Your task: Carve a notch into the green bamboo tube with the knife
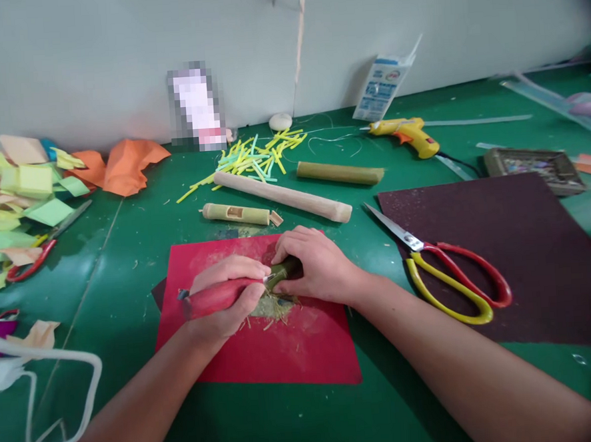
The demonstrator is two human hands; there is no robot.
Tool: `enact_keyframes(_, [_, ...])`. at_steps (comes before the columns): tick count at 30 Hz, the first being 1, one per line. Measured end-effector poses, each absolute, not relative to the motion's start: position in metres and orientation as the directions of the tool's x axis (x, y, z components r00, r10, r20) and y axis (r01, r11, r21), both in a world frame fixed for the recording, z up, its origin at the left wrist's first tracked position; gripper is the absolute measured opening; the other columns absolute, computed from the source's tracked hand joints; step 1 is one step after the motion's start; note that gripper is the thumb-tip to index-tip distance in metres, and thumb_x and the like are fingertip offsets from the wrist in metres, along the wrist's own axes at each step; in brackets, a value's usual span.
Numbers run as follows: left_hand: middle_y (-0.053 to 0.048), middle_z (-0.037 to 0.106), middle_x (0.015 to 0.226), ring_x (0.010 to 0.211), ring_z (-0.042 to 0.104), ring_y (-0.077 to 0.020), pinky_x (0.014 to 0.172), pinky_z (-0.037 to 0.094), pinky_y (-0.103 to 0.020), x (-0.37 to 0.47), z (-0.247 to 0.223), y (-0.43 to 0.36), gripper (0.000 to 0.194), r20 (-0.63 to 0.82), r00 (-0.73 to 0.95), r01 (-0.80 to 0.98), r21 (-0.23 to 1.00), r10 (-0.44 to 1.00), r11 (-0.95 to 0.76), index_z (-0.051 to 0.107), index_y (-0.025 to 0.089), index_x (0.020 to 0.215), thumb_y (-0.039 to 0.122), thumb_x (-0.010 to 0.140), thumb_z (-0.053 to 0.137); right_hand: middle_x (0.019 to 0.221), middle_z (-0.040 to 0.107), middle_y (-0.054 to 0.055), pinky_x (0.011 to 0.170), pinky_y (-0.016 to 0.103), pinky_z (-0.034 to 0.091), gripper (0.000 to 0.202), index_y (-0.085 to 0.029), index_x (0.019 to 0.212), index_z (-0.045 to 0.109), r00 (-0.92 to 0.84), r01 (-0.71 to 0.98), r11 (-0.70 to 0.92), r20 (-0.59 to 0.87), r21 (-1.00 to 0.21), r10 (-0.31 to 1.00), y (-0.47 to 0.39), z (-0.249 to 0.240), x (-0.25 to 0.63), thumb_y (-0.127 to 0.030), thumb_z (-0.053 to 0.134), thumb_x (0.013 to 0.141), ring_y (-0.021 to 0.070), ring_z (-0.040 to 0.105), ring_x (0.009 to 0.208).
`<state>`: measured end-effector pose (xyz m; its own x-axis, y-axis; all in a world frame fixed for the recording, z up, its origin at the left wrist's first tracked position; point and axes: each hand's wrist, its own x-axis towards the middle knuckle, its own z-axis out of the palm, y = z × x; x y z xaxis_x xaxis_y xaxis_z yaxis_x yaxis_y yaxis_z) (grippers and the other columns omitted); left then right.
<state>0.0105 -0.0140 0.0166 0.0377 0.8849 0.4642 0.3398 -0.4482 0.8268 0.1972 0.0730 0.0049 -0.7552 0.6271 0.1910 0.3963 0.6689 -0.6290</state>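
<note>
My left hand [231, 271] is closed around the red handle of a carving knife [215, 299]. Its tip meets a short green bamboo tube [282, 271], which my right hand [321, 263] grips at the other end. Both hands work low over a red sheet [284, 355], where thin bamboo shavings [278, 309] and pale dust lie under the tube. My fingers hide most of the blade and part of the tube. Just beyond the sheet lies a bamboo piece with a notch cut in it [237, 213], a small chip [276, 217] beside it.
Large scissors [443, 259] rest partly on a dark brown sheet [517, 247] at right. Farther back are a pale wooden rod [284, 196], a bamboo tube [340, 172], yellow strips [251, 158] and a glue gun [410, 135]. Folded paper [24, 197] is heaped at left.
</note>
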Motion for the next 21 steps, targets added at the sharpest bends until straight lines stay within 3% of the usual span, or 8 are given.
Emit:
enact_keyframes(10, [-0.006,0.074,0.088,0.081,0.071,-0.0169,0.077,0.061,-0.03,0.012,0.015,-0.008,0.01,0.535,0.082,0.352,0.774,0.841,-0.527,0.069,0.018,0.09,0.022,0.081,0.07,0.088,0.066,0.002,0.075,0.033,0.038,0.03,-0.018,0.083,0.064,-0.754,0.387,0.661,0.192,-0.643,0.628,0.073,0.006,0.197,-0.032,0.083,0.064,0.0195,0.055,0.084])
enact_keyframes(21, [-0.005,0.073,0.088,0.082,0.07,-0.0153,0.079,0.06,-0.027,0.013,0.021,-0.004,0.013,0.512,0.151,0.391,0.755,0.846,-0.527,0.069,0.018,0.09,0.016,0.078,0.072,0.088,0.066,0.002,0.074,0.032,0.038,0.029,-0.019,0.083,0.064,-0.741,0.386,0.673,0.223,-0.631,0.634,0.073,0.001,0.197,-0.039,0.079,0.068,0.0192,0.055,0.083])
